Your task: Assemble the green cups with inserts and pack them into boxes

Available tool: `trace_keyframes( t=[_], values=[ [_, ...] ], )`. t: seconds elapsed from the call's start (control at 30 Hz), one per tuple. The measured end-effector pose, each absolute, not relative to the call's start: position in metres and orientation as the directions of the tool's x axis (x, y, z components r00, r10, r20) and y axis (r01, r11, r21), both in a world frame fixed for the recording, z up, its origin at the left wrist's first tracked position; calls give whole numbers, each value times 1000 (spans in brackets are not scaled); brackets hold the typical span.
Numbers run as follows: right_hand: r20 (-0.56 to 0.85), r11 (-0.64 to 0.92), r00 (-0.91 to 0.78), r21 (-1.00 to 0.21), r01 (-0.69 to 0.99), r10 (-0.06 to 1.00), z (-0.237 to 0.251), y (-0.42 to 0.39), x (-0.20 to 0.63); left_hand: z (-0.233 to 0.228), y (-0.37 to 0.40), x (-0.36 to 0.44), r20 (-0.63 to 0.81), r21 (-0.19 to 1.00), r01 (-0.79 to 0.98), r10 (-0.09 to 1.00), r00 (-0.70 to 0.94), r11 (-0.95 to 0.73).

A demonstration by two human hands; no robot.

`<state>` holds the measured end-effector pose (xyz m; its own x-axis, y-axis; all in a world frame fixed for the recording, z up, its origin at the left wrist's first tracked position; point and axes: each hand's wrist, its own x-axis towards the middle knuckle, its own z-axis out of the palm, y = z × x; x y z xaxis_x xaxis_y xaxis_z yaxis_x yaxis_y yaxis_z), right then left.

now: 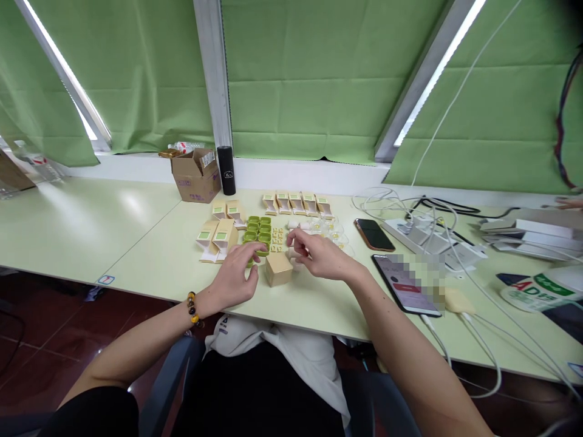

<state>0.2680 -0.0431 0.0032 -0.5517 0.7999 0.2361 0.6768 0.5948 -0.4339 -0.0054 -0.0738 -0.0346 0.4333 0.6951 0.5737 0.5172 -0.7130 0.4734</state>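
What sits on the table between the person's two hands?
In the head view, a small tan box sits between the left hand and right hand.

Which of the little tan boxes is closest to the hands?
The plain tan box standing alone at the table's near edge, right between the left hand and the right hand. The other boxes sit farther back and have green labels.

Tan box (278, 269); green trays (259, 233); pale green table (136, 243); green curtains (310, 73); black cylinder (226, 170).

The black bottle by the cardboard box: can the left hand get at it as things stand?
Probably yes. The left hand is open, and only low small boxes lie before the bottle.
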Motion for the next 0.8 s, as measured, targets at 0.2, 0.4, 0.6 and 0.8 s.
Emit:
trace_keyframes(
  t=[0.2, 0.4, 0.6, 0.8],
  values=[
    [129, 589, -626, -522, 617, 769, 8, -43, 271, -32, -70, -5, 550, 419, 530, 670, 498, -738],
    [132, 581, -615, -524, 622, 777, 5, -41, 273, -24, -64, 4, 391, 419, 519, 664, 637, -745],
    [280, 581, -520, -532, 616, 807, 6, -38, 274, -13, -55, 17, 329, 361, 500, 609, 722, -787],
    [339, 494, -372, -428, 757, 864, 6, -35, 270, 8, -56, 23, 198, 187, 550, 579, 791, -814]
  ],
)
